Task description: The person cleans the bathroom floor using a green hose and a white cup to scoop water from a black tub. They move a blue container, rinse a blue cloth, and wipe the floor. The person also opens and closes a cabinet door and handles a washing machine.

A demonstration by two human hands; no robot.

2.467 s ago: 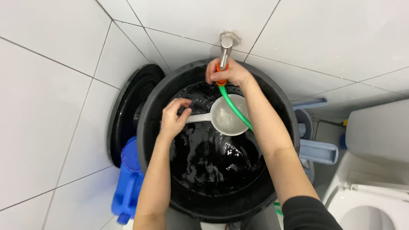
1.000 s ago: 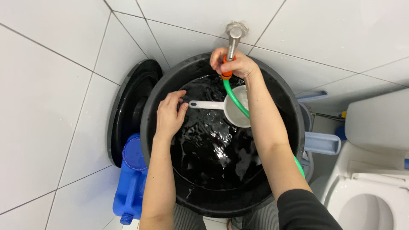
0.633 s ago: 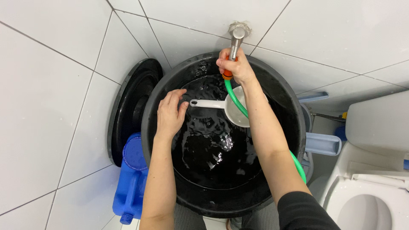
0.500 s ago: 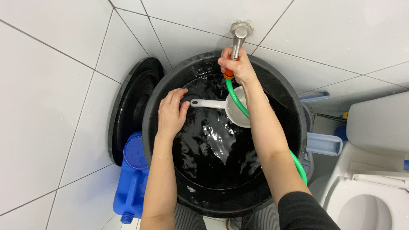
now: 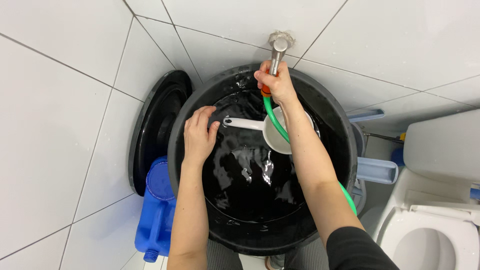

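Observation:
A big black barrel [image 5: 330,110] full of dark water stands under a metal wall tap [image 5: 278,47]. My right hand [image 5: 275,82] grips the orange connector of a green hose [image 5: 274,117] just below the tap. The hose runs down over the barrel and out past my right arm. A white ladle [image 5: 272,131] floats on the water, its handle pointing left. My left hand [image 5: 199,134] hovers over the water by the handle's tip, fingers apart, holding nothing.
The barrel's black lid [image 5: 155,130] leans against the tiled wall at left. A blue jerrycan [image 5: 157,210] stands below it. A white toilet [image 5: 435,235] is at the lower right, with a pale blue scoop [image 5: 377,170] beside the barrel.
My right hand has stayed on the hose connector at the tap. The ladle has drifted slightly and the water ripples. My left hand stays near the handle.

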